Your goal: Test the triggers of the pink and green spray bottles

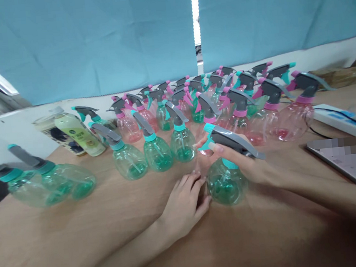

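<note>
A green spray bottle [222, 186] with a grey and turquoise trigger head stands on the wooden table in front of me. My right hand [246, 162] is closed round its neck and trigger head, the thumb by the trigger and some fingers hidden behind. Just left of the bottle, my left hand [186, 200] lies low over the table, fingers apart and slightly bent. Its fingertips are close to the bottle's side; whether they touch it I cannot tell. Beyond my hands stands a green spray bottle [183, 143], with another green spray bottle [158, 152] to its left.
Pink spray bottles [292, 116] and green ones crowd the back of the table [112, 236]. Two green spray bottles [68, 184] stand at the left, near a pale green labelled bottle [79, 134]. A tablet-like device [344, 161] and white power strip [340, 115] are right.
</note>
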`<state>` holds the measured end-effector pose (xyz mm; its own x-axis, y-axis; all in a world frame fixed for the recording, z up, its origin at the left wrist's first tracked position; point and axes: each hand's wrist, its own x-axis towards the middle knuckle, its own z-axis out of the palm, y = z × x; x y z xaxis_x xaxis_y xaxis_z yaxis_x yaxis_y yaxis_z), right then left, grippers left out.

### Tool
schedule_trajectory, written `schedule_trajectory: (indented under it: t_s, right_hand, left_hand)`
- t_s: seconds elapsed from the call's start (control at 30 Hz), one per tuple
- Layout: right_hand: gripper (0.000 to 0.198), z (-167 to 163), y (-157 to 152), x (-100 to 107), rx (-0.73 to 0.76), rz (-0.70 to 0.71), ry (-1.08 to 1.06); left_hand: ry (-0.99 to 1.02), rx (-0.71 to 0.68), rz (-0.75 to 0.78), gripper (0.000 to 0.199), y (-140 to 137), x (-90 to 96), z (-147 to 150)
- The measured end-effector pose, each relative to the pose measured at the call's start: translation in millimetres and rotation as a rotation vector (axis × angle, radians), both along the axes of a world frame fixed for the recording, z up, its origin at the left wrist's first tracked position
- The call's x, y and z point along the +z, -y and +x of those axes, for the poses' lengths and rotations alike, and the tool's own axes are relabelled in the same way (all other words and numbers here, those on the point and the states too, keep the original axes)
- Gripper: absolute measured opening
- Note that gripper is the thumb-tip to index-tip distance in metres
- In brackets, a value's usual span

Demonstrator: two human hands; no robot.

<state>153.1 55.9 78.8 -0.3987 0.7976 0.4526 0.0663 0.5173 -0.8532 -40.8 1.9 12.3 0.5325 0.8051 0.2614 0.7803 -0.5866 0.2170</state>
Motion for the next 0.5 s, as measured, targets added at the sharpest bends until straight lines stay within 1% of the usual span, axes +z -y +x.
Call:
schedule_trajectory:
  t_s: [0.1, 0.27, 0.5]
  right_hand:
    - [0.024, -0.2, -1.4, -1.5, 0.028, -0.023, -0.015]
    - [0.022, 0.6, -3.2, -3.5, 0.042, -0.007, -0.017]
    - [0.021, 0.1, -0.9, -2.0, 0.011, -0.001, -0.017]
  left_hand:
    - [0.007, -0.005, 0.009, 0.031, 0.2, -0.3, 0.1]
    - [0.014, -0.007, 0.018, 0.029, 0.6, -0.7, 0.1]
    - [0.013, -0.006, 0.014, 0.030, 0.4, -0.5, -0.2]
